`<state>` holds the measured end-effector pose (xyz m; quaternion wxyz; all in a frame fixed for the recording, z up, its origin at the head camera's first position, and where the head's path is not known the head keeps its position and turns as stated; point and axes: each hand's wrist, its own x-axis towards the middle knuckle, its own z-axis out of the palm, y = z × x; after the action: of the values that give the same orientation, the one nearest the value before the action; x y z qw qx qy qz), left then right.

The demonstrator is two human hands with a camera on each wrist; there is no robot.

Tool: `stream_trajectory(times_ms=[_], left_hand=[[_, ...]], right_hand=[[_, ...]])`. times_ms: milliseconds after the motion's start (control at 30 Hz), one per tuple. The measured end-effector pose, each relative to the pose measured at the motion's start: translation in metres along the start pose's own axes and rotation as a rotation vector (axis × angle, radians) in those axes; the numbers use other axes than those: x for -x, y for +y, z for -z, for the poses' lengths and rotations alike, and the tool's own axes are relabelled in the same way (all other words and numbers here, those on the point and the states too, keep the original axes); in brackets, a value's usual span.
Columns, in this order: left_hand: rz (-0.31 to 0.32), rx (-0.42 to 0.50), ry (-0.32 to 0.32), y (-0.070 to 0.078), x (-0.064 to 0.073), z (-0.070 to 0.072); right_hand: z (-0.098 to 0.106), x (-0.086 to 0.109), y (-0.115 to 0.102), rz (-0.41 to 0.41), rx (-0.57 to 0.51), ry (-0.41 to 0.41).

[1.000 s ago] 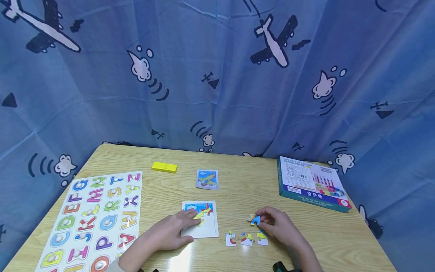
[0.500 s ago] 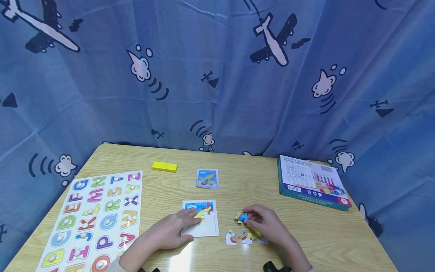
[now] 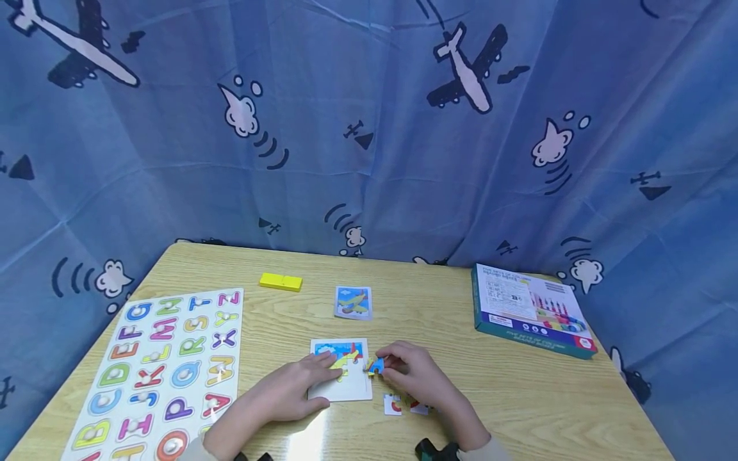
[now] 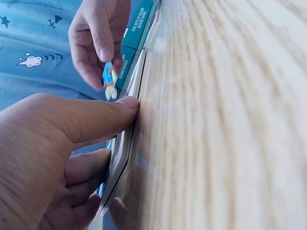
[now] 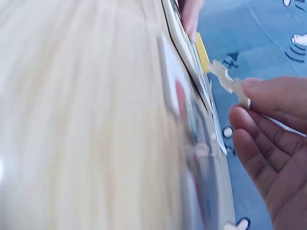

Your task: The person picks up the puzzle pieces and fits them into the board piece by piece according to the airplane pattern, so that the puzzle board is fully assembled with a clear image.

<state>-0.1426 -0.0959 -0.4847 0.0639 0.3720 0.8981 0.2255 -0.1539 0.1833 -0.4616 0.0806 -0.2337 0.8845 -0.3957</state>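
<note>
My left hand (image 3: 296,387) rests on the left part of a white puzzle board (image 3: 359,390), its fingers lying across a partly assembled airplane picture. In the left wrist view, the thumb (image 4: 103,115) touches the board's near edge. Just right of the board, my right hand (image 3: 418,374) pinches a blue and yellow puzzle piece (image 3: 377,366) between thumb and fingertips. The right wrist view shows this piece (image 5: 225,79) held clear of the table. Loose puzzle pieces (image 3: 393,404) lie below the right hand, partly hidden by it.
A small airplane picture card (image 3: 353,302) lies behind the board. To its left is a yellow block (image 3: 280,282). A large alphabet peg board (image 3: 195,365) covers the table's left side. A flat toy box (image 3: 533,310) sits at the back right, before a blue curtain (image 3: 369,128).
My right hand has carried the pinched puzzle piece leftward, from above the loose pieces to the board's right edge. My left hand has stayed on the board.
</note>
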Motion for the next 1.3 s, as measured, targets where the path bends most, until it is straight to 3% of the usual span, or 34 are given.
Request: stream_trajectory(times_ms=[433,800,1300], left_hand=[[-0.026,0.002,0.014,0.002,0.000,0.001],[-0.013,0.013,0.001,0.002,0.000,0.002],[-0.023,-0.008,0.012,0.000,0.000,0.001]], right_hand=[[-0.021,-0.016,-0.009,0.076,0.066,0.004],[-0.029,-0.017,-0.009,0.073,0.139,0.014],[-0.036,-0.020,-0.009,0.133,0.331,0.032]])
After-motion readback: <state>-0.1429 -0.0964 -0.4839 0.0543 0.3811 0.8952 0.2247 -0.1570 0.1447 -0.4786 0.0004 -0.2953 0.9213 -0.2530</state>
